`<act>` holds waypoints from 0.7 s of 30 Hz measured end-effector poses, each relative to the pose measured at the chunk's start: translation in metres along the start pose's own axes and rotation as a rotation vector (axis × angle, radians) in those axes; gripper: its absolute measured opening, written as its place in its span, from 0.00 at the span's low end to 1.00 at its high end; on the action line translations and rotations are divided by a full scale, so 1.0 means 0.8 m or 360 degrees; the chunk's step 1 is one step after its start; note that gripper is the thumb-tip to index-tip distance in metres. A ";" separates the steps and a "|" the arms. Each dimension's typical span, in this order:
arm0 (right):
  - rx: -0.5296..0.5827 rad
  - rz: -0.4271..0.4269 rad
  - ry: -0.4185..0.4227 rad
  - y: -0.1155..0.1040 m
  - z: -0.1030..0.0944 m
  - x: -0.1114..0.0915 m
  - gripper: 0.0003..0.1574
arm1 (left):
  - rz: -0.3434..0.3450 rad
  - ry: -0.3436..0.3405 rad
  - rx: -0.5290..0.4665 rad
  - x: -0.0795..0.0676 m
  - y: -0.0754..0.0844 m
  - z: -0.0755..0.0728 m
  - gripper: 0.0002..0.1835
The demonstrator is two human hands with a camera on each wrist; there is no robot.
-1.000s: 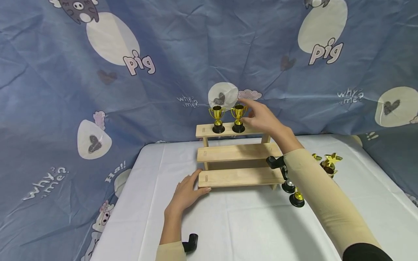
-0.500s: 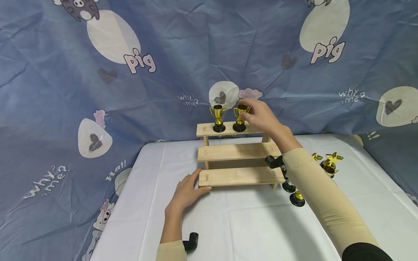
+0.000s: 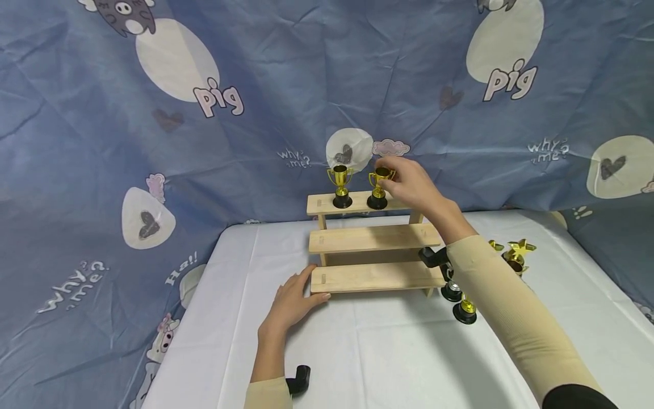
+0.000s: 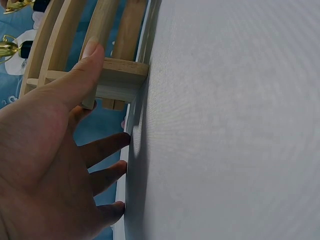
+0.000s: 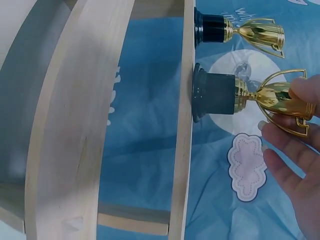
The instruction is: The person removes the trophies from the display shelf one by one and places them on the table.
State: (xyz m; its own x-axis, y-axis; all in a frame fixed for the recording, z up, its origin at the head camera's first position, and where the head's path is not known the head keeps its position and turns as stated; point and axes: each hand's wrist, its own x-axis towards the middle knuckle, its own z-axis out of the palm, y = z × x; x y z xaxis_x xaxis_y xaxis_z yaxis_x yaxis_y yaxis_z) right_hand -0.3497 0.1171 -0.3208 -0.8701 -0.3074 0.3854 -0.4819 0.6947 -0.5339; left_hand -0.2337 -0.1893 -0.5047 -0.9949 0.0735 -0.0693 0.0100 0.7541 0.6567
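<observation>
A three-tier wooden display stand point(image 3: 375, 276) stands on the table. My left hand point(image 3: 292, 301) holds the left end of its lowest tier, the thumb at the front edge and the index finger partly hidden behind the end; the other fingertips rest on the cloth in the left wrist view. On the top tier, my right hand point(image 3: 415, 184) pinches the cup of a small gold trophy point(image 5: 280, 97) between thumb and fingers. Its black base sits against the board, upright. Left of it stands a matching gold trophy point(image 3: 341, 184), apart from the held one.
Right of the stand, partly behind my right sleeve, are a gold trophy with a black base point(image 3: 465, 311), a silver one point(image 3: 452, 291) and gold star-topped trophies point(image 3: 520, 249). A white cloth point(image 3: 388, 352) covers the table. A blue printed curtain point(image 3: 276, 102) hangs close behind the stand.
The trophy at my right hand has shifted a little to the right along the top tier, widening the gap between the two. My thumb has come onto its cup. The left hand stays put.
</observation>
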 end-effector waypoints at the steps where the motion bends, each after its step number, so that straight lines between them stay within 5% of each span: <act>1: -0.0009 -0.0004 0.0002 0.000 -0.001 -0.001 0.23 | 0.0002 0.0001 0.0000 0.000 0.000 0.000 0.46; 21: -0.0031 -0.0034 0.0065 0.015 -0.019 -0.025 0.18 | 0.0015 -0.0006 0.0026 0.001 -0.001 0.001 0.46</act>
State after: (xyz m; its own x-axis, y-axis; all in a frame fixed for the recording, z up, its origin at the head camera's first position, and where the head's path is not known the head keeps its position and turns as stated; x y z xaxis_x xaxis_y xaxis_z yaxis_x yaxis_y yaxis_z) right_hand -0.3366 0.1416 -0.3236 -0.8543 -0.2960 0.4273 -0.4982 0.7007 -0.5107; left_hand -0.2346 -0.1896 -0.5060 -0.9943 0.0834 -0.0658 0.0213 0.7638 0.6451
